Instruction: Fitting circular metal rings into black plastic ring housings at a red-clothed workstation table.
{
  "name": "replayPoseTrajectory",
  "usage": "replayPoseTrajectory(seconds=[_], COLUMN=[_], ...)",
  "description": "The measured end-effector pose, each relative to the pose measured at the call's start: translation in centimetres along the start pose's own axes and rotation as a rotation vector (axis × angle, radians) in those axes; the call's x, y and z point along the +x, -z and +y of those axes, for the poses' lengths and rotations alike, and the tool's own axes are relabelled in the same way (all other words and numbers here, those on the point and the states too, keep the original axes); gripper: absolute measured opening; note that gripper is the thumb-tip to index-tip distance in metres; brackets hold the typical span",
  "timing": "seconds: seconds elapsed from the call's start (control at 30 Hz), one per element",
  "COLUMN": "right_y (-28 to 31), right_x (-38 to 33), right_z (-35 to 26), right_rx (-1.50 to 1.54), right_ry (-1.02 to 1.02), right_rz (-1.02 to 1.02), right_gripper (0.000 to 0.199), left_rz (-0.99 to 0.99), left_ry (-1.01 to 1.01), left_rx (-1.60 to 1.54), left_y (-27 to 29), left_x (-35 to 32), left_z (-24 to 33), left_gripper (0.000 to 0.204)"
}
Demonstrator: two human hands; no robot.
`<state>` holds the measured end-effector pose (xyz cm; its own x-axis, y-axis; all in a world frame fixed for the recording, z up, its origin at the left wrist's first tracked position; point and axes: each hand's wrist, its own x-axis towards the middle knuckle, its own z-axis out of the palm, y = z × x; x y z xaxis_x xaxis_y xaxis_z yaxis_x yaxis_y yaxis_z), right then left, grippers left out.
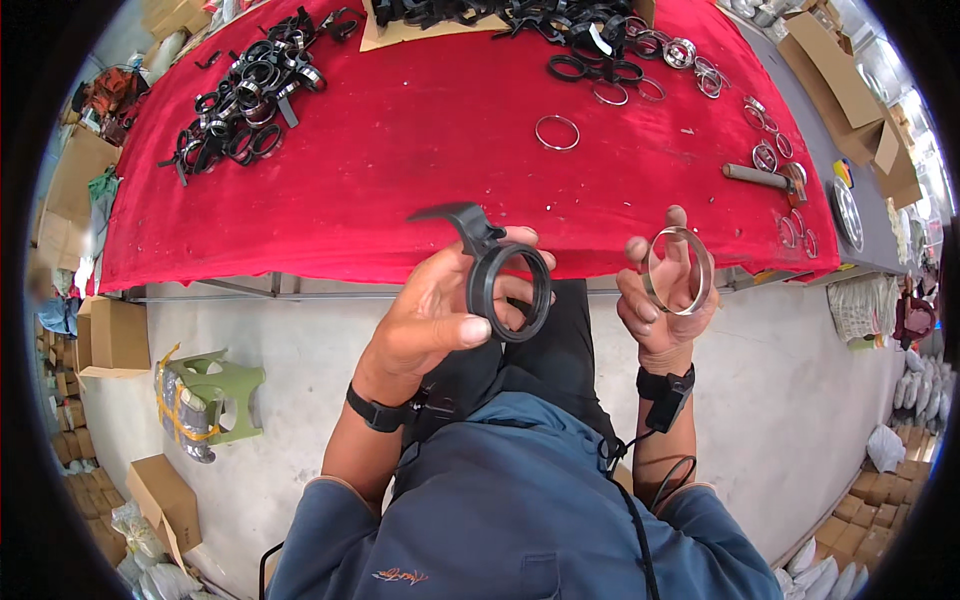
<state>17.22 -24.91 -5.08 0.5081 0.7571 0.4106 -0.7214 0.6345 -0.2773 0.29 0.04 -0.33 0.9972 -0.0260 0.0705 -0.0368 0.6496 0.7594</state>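
My left hand [425,310] grips a black plastic ring with a curved tab [480,290], its round opening turned partly toward me. In my right hand [650,320] is a thin silver metal ring [703,275], held upright with the fingers around it. The two rings are apart, both near the front edge of the red-covered table [350,220]. Another silver ring [557,132] lies alone on the cloth beyond my hands.
A pile of black ring parts [255,90] lies at the far left. More black parts fill a cardboard box [395,38] at the back. Loose metal rings [710,78] and a hammer [760,177] lie on the right. A green stool [235,395] stands on the floor at left.
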Motion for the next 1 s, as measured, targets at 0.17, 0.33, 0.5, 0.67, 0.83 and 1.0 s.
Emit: replayPoseTrajectory(seconds=[0.17,0.33,0.5,0.67,0.83,1.0], right_y=[-1.4,-1.2,-2.0,-4.3,-5.3,-5.5], right_x=[0.4,0.6,1.0,1.4,1.5,1.6], right_z=[0.6,0.7,1.1,2.5,3.4,4.4], right_rx=[-0.064,-0.146,-0.494,-1.076,-1.459,-1.538], right_ry=[-0.064,-0.086,-0.174,-0.116,-0.091,-0.084], right_rz=[0.202,0.256,0.267,0.294,0.179,0.130], right_gripper=[0.074,0.085,0.098,0.094,0.083,0.084], left_rz=[0.079,0.108,0.156,0.122,0.134,0.101], left_ry=[-0.050,-0.044,-0.098,-0.096,-0.115,-0.152], left_rx=[0.146,0.165,0.124,0.185,0.460,0.456], left_y=[0.1,0.4,-0.2,0.2,0.6,0.4], left_x=[0.0,-0.2,0.1,0.1,0.2,0.2], left_z=[-1.1,-1.6,-1.8,-1.6,-2.1,-2.1], left_gripper=[0.092,0.090,0.096,0.095,0.082,0.088])
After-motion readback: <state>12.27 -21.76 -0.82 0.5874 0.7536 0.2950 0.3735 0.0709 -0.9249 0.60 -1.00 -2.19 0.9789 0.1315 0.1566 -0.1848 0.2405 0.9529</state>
